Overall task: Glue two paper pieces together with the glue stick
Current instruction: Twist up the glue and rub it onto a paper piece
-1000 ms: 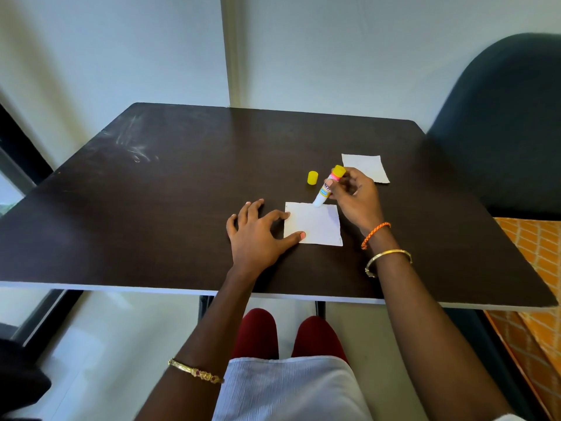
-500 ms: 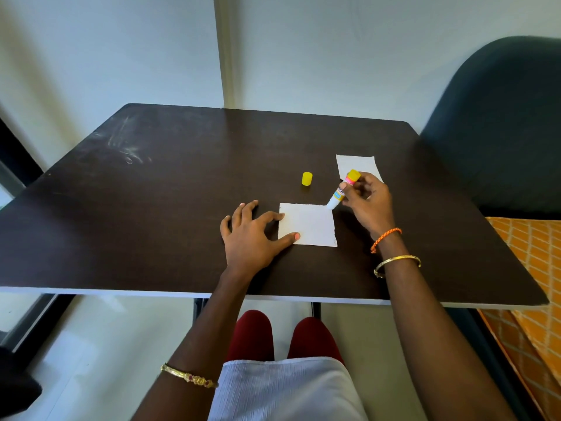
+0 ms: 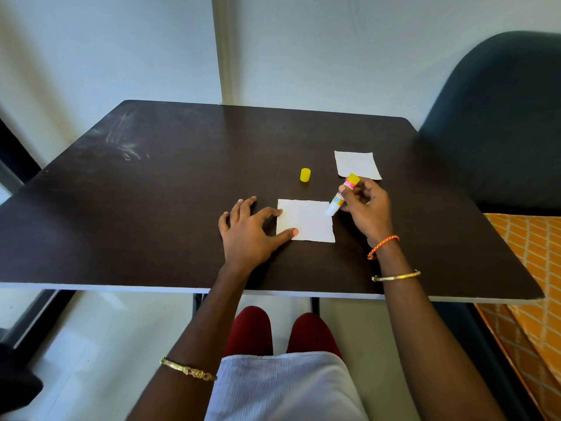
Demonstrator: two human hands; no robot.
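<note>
A white paper square [image 3: 306, 220] lies flat on the dark table [image 3: 151, 208]. My left hand [image 3: 249, 232] rests spread beside it, with thumb and index fingertip pressing on its left edge. My right hand [image 3: 365, 209] grips an uncapped glue stick [image 3: 341, 196], tilted with its white tip down on the paper's right edge near the top corner. Further back to the right a second white paper square [image 3: 356, 164] lies on the table. The yellow cap [image 3: 305, 174] stands alone behind the first paper.
The table's near edge [image 3: 273, 291] runs across in front of my knees. A dark chair back [image 3: 501, 117] stands at the right. An orange patterned cloth [image 3: 531, 268] lies at the right, below table level. A white wall rises behind the table.
My right hand has drawn the glue stick's tip from the paper's top edge toward the right, to the right edge. The left hand still holds the paper down.
</note>
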